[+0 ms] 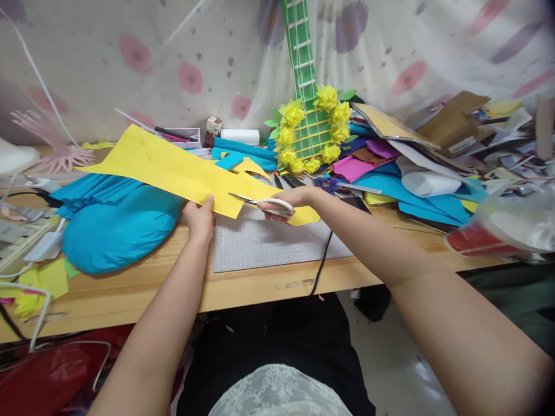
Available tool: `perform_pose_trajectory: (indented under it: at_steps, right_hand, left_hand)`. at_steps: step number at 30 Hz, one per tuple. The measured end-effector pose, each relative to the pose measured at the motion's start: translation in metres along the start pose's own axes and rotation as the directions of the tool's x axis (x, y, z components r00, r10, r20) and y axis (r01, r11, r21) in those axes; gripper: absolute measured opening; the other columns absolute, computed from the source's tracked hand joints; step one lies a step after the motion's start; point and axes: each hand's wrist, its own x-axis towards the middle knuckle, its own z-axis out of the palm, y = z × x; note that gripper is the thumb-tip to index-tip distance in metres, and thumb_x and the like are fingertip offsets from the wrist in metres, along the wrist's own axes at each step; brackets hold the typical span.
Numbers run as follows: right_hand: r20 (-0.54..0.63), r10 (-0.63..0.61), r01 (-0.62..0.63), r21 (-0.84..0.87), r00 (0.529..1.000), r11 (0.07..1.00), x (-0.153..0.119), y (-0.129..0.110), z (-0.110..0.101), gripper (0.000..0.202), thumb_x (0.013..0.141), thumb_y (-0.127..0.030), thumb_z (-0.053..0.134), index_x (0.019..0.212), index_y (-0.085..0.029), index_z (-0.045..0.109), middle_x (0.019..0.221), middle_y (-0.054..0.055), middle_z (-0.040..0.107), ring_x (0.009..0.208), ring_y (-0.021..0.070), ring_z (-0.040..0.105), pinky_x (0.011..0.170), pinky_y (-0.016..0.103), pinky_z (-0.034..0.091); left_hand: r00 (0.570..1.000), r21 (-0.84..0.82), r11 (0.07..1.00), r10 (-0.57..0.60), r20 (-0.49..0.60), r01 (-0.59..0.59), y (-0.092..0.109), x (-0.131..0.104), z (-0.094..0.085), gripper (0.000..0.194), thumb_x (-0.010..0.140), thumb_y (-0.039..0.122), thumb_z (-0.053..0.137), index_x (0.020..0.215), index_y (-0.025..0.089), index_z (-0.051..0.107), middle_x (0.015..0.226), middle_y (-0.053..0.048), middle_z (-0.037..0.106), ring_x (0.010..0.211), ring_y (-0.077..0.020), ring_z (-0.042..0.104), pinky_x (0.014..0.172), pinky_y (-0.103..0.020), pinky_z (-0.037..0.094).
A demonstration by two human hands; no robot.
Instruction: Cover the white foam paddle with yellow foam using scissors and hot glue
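A large sheet of yellow paper [160, 159] stretches across the middle, its upper left corner raised. My left hand [199, 216] pinches its lower edge, thumb on top. A pair of white-handled scissors [277, 206] is in my right hand [291, 202], fingers wrapped round the handles. The blades point left and lie at a cut in the sheet. One part of the paper runs on behind my right hand, and its end shows below the wrist. Beneath all this lies a grey cutting mat [269, 248] with grid lines.
A blue crepe-paper bundle [121, 231] lies on the left. At the back stands a green paper guitar [310, 124] ringed with yellow flowers. Paper piles [425, 190] and a clear plastic cup [498, 225] occupy the right. A dark cord [322, 263] hangs over the table's front edge.
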Motion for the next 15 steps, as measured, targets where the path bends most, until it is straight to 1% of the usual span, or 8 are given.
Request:
perform_pose_trajectory:
  at_steps: [3, 6, 15]
  right_hand:
    - [-0.01, -0.008, 0.008, 0.042, 1.0, 0.999, 0.0018, 0.0029, 0.0001, 0.058, 0.084, -0.067, 0.038, 0.088, -0.011, 0.054, 0.061, -0.001, 0.048, 0.05, 0.0072, 0.049, 0.047, 0.02, 0.037]
    - [-0.015, -0.01, 0.011, 0.069, 1.0, 0.998, 0.0031, 0.0053, -0.0002, 0.057, 0.082, -0.068, 0.041, 0.085, -0.012, 0.053, 0.059, -0.002, 0.048, 0.048, 0.0068, 0.049, 0.046, 0.019, 0.036]
    - [-0.03, -0.048, 0.051, 0.098, 0.998, 0.994, 0.0047, 0.0104, 0.0, 0.05, 0.084, -0.063, 0.045, 0.079, -0.013, 0.052, 0.054, -0.004, 0.045, 0.046, 0.0064, 0.044, 0.046, 0.019, 0.034]
  left_hand:
    - [1.0, -0.008, 1.0, -0.021, 0.011, 0.021, 0.0017, -0.0013, 0.0003, 0.018, 0.065, 0.017, 0.069, 0.082, 0.011, 0.064, 0.087, -0.007, 0.07, 0.077, -0.0155, 0.066, 0.078, -0.033, 0.055]
    - [0.999, -0.012, 0.999, -0.051, 0.012, 0.051, 0.0027, -0.0023, 0.0005, 0.019, 0.065, 0.017, 0.068, 0.083, 0.011, 0.064, 0.088, -0.008, 0.07, 0.074, -0.0153, 0.066, 0.076, -0.035, 0.055]
    - [0.998, -0.009, 0.998, -0.056, 0.014, 0.057, 0.002, -0.0024, 0.0, 0.02, 0.065, 0.018, 0.069, 0.084, 0.012, 0.064, 0.089, -0.008, 0.07, 0.074, -0.0157, 0.066, 0.075, -0.036, 0.056]
